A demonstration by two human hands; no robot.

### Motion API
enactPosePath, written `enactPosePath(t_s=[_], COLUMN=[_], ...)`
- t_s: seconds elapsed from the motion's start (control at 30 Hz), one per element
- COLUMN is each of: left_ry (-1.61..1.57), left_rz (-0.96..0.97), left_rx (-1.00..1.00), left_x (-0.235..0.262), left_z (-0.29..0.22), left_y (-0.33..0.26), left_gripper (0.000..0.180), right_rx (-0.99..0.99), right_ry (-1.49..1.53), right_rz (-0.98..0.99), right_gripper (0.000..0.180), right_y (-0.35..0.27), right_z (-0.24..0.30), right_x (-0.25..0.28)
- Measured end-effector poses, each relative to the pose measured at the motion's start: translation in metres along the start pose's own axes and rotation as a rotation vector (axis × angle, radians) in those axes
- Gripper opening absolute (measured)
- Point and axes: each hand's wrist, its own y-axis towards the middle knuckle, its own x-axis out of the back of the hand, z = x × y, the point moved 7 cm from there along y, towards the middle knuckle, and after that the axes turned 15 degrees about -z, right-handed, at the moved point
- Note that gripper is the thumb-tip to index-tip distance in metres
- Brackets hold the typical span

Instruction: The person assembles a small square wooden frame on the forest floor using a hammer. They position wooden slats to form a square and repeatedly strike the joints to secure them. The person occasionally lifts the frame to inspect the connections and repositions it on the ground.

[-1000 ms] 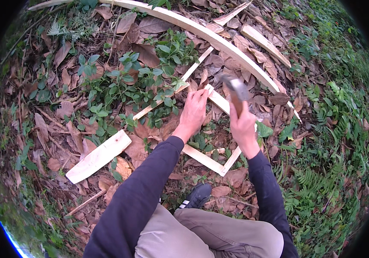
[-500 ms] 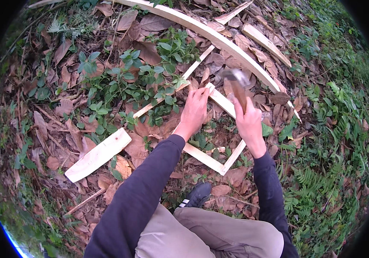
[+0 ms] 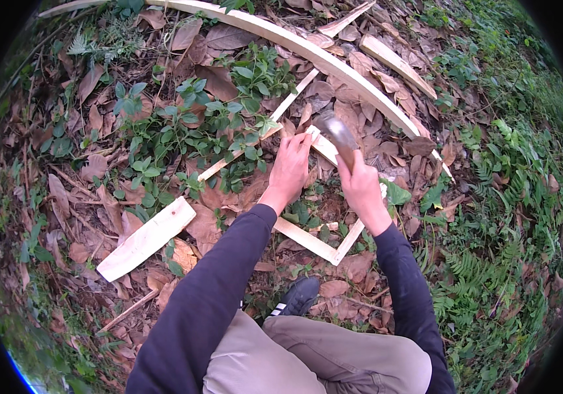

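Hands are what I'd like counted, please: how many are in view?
2: the left hand, at the upper end of a wood strip, and the right hand, gripping the hammer.

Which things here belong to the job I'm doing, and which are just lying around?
Apparently in the job:
hammer, in the right hand
wooden frame, left hand at its far corner

Apparently just lying about:
flat board, left
long strip beyond the frame
short wood piece, upper right
dry leaves
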Motion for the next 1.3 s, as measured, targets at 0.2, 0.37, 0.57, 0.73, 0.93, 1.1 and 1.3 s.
enactPosePath(t_s=[0.2, 0.37, 0.57, 0.73, 0.93, 1.1, 1.3], left_ry=[0.009, -0.061, 0.015, -0.001, 0.036, 0.012, 0.018], left_rz=[-0.016, -0.045, -0.026, -0.016, -0.016, -0.028, -0.008], left_rx=[-0.002, 0.018, -0.007, 0.006, 0.028, 0.037, 0.025], left_x=[0.002, 0.002, 0.002, 0.0, 0.0, 0.003, -0.003], left_z=[0.005, 0.0, 0.004, -0.001, 0.007, 0.004, 0.001], left_y=[-0.002, -0.004, 0.0, 0.005, -0.003, -0.001, -0.001], left_gripper=[0.046, 0.046, 0.047, 0.048, 0.048, 0.044, 0.044], right_rx=[-0.012, -0.075, 0.075, 0.022, 0.054, -0.092, 0.098], right_ry=[0.155, -0.171, 0.179, -0.118, 0.179, -0.163, 0.131], right_rz=[-0.101, 0.123, -0.243, 0.093, -0.153, 0.152, -0.123], right_gripper=[0.025, 0.029, 0.026, 0.027, 0.031, 0.034, 0.031], right_y=[0.015, -0.002, 0.013, 0.0, 0.005, 0.005, 0.003], right_z=[0.034, -0.012, 0.029, -0.015, 0.032, -0.01, 0.008], right_x=[0.026, -0.016, 0.03, -0.015, 0.023, -0.006, 0.018])
